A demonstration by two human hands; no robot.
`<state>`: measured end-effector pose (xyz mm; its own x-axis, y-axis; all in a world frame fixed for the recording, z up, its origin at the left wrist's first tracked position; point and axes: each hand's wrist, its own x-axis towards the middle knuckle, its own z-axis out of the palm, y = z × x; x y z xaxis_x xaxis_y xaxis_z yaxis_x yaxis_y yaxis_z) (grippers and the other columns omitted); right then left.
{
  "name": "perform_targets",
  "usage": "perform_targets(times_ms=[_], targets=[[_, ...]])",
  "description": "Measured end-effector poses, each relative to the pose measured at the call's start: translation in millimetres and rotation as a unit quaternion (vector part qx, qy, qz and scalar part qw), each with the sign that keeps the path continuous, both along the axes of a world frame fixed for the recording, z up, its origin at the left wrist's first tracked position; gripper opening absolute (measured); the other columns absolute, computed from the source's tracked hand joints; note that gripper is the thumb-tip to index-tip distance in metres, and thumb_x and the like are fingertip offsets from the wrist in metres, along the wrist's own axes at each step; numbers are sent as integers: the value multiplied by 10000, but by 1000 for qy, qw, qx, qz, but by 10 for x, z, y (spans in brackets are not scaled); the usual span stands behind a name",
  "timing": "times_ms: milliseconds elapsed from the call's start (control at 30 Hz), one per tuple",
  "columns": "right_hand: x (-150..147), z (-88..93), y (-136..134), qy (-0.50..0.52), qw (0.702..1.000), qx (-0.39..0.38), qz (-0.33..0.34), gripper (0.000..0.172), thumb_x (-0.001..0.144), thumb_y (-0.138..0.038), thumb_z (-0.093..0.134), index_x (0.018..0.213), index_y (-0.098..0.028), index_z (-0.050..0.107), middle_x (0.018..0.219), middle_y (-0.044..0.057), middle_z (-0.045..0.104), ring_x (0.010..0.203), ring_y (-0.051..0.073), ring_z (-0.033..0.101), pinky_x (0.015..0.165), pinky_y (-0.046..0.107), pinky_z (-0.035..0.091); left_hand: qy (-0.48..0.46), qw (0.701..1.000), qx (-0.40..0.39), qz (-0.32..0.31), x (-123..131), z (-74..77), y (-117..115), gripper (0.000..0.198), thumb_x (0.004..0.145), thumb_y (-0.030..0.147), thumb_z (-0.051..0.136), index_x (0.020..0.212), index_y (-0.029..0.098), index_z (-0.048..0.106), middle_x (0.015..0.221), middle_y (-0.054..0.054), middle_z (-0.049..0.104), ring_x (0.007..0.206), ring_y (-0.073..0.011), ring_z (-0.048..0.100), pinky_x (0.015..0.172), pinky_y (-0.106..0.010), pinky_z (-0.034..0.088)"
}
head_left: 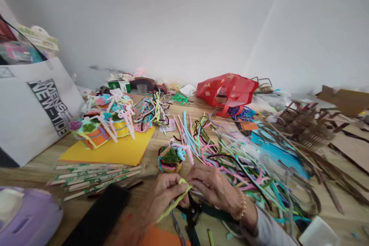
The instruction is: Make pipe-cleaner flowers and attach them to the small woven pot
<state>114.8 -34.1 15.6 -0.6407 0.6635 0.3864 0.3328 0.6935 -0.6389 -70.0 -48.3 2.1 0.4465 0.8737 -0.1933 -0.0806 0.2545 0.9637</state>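
The left hand (170, 192) and right hand (213, 188) close narrowly on a lime-green pipe cleaner (176, 198), pinching it between their fingers just above the bench (72, 215). It looks light, soft and bendy, so it would hold best close to the pinch. Just beyond sits a small pipe-cleaner basket (170, 160); a heap of loose pipe cleaners (230, 165) spreads rightward, and dark-handled snips (191, 215) lie beneath the hands.

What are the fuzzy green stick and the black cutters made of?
The green pipe cleaner looks like soft, fuzzy fibre, probably over wire, since it holds its bends. The black cutters look like dull dark metal; their dark green grips may be plastic, but that's hard to tell.
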Motion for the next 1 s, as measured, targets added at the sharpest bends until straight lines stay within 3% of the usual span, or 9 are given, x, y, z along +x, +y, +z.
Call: perform_targets(times_ms=[200, 400, 500, 633, 833, 1000], targets=[[48, -89, 59, 57, 984, -161, -55, 161, 883, -302, 610, 907, -154, 670, 764, 19, 640, 671, 115, 559, 602, 199, 417, -7, 999, 17, 46, 35, -80, 13, 371, 721, 480, 675, 579, 148, 587, 526, 5, 581, 508, -102, 484, 539, -216, 357], [54, -222, 130, 161, 928, -337, -7, 299, 797, -397, 696, 917, -128, 643, 677, -10, 579, 570, 95, 514, 549, 205, 414, -40, 997, 4, 62, 74, -142, -6, 319, 718, 455, 700, 633, 162, 605, 550, -4, 619, 509, -108, 523, 537, -214, 371], [54, -218, 137, 165, 925, -343, -4, 290, 797, -403, 693, 869, -126, 641, 663, -9, 578, 551, 93, 516, 538, 204, 416, -35, 998, -9, 55, 81, -147, -14, 322, 704, 455, 712, 646, 155, 608, 574, -21, 654, 512, -117, 550, 548, -220, 401], [61, -156, 116, 128, 943, -307, -6, 258, 837, -385, 653, 820, -127, 645, 685, 5, 574, 584, 100, 517, 546, 204, 406, -35, 998, -36, 31, 70, -137, -22, 287, 704, 423, 715, 637, 161, 617, 572, -26, 662, 529, -129, 575, 567, -228, 432], [59, -114, 105, 116, 956, -269, 11, 263, 863, -376, 626, 817, -119, 662, 747, 27, 584, 634, 107, 525, 583, 214, 405, -109, 993, -37, -7, 58, -212, -11, 267, 742, 365, 696, 610, 145, 621, 536, -19, 632, 477, -103, 534, 529, -212, 401], [74, -110, 100, 120, 956, -264, 42, 256, 877, -369, 610, 829, -125, 668, 764, 34, 599, 668, 118, 548, 621, 221, 426, -160, 981, -97, -44, 81, -291, -10, 292, 674, 373, 750, 576, 124, 631, 483, -13, 591, 414, -90, 502, 466, -205, 375]])
